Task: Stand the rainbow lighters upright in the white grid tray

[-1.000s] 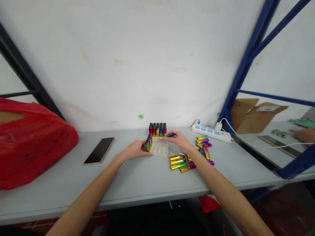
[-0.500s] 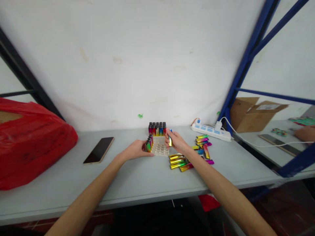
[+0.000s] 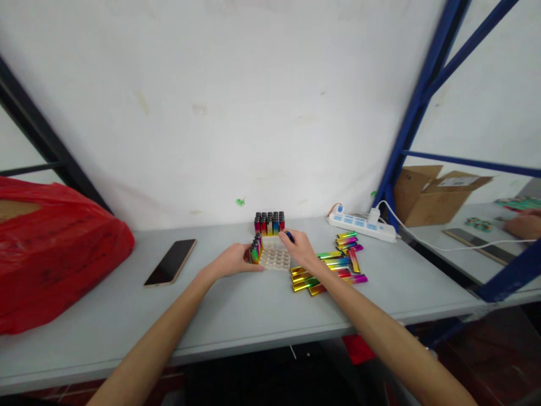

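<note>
A pale tray with rows of round holes (image 3: 276, 259) lies on the table in front of me. My left hand (image 3: 230, 261) is closed around its left edge, thumb along the near corner, beside a short row of upright metallic lighters (image 3: 256, 248). My right hand (image 3: 299, 246) pinches a lighter (image 3: 289, 236) above the tray's far right corner; its dark end shows and the fingers hide most of it. Behind the tray stands a block of upright rainbow lighters with black tops (image 3: 269, 224). More shiny lighters (image 3: 305, 283) lie loose on the right, partly under my right forearm.
A phone (image 3: 171, 263) lies left of the tray, with a red plastic bag (image 3: 63, 254) further left. A white power strip (image 3: 361, 224) with its cable sits back right, near blue shelf posts. Beyond are a cardboard box (image 3: 439, 197) and another person's hand (image 3: 524, 225).
My right hand has turned and shifted slightly left and down with the lighter, whose shiny body was visible before and is now mostly hidden. The left hand keeps its place.
</note>
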`<state>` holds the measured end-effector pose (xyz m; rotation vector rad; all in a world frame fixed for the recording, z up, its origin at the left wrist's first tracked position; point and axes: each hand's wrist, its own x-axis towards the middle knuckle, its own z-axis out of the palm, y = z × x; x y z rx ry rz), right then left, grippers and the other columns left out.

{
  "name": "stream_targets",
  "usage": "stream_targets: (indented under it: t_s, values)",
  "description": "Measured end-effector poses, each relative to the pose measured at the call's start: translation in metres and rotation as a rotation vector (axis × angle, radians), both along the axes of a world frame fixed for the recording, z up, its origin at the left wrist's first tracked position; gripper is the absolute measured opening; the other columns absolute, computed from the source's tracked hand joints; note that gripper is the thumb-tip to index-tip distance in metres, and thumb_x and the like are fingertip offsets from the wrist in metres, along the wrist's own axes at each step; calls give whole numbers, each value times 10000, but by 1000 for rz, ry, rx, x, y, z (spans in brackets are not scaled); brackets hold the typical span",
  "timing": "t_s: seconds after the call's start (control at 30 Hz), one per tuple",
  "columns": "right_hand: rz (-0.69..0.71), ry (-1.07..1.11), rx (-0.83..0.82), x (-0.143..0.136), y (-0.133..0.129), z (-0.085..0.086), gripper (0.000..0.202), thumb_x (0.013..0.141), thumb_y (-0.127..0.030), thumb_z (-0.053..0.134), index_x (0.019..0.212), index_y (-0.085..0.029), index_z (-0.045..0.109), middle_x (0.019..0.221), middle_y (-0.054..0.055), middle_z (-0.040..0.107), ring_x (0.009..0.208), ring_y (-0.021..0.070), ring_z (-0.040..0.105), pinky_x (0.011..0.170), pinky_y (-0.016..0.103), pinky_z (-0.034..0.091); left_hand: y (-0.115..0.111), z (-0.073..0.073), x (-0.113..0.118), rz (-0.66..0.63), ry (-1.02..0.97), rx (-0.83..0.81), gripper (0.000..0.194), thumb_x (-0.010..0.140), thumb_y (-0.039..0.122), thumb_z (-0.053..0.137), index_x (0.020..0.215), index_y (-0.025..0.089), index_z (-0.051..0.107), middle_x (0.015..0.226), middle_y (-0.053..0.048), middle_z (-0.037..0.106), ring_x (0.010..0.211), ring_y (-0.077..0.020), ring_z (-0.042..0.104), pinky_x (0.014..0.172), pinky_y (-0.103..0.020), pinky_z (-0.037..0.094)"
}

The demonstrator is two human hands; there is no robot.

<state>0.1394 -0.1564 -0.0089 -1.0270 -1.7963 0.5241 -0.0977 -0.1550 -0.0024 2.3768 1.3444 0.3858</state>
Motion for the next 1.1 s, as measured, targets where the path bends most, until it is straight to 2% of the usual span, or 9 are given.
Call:
stream_targets:
  t_s: [0.13, 0.33, 0.43, 0.57, 0.7, 0.87, 1.1]
  values:
    - [1, -74, 17, -5, -2, -1, 334, 929, -396, 398, 647, -218, 393, 578, -42, 393, 593, 131, 395, 586, 262, 257, 0, 0, 0, 10, -2, -6, 601, 643, 711, 708, 898, 168, 665, 672, 13, 612, 597, -163, 506, 525, -250, 317]
    - [23, -158, -11, -4, 2, -5, 295, 1000, -471, 394, 882, -220, 497, 706, -34, 525, 675, 151, 495, 636, 254, 314, 1, 0, 0, -1, 8, -5, 587, 662, 706, 698, 887, 166, 656, 662, 19, 595, 589, -157, 502, 524, -249, 310]
    - [56, -229, 47, -3, 7, -9, 324, 1029, -444, 360, 846, -212, 492, 766, -2, 553, 741, 159, 521, 693, 262, 352, 0, 0, 0, -3, 16, -4, 587, 669, 708, 694, 890, 165, 654, 662, 17, 595, 589, -158, 507, 524, -247, 308]
    - [14, -313, 148, -5, 11, -12, 397, 1031, -479, 376, 765, -209, 494, 771, 20, 562, 759, 165, 521, 725, 268, 360, 1, 0, 0, 2, 37, 9, 593, 669, 721, 687, 882, 169, 651, 674, 10, 609, 602, -167, 524, 528, -248, 309]
    - [-26, -318, 88, -8, 16, -16, 373, 1033, -473, 391, 804, -211, 525, 706, 9, 600, 658, 161, 542, 654, 266, 340, 2, -1, 0, 16, 42, -4, 596, 657, 719, 693, 891, 173, 655, 683, 7, 622, 602, -173, 536, 530, -252, 315]
    - [-10, -435, 78, -13, 25, -23, 272, 1015, -389, 486, 863, -179, 567, 830, 81, 678, 752, 202, 617, 685, 286, 383, 3, -3, -1, 6, 37, 3, 571, 655, 705, 696, 887, 185, 653, 719, 1, 652, 621, -179, 559, 544, -252, 325]
    - [-28, -627, 104, -24, 26, -24, 204, 1000, -317, 528, 1006, -131, 610, 1005, 136, 658, 919, 223, 629, 809, 313, 456, 5, -5, -2, 10, 41, 16, 569, 644, 721, 692, 846, 191, 640, 718, -4, 653, 631, -187, 569, 554, -255, 333]
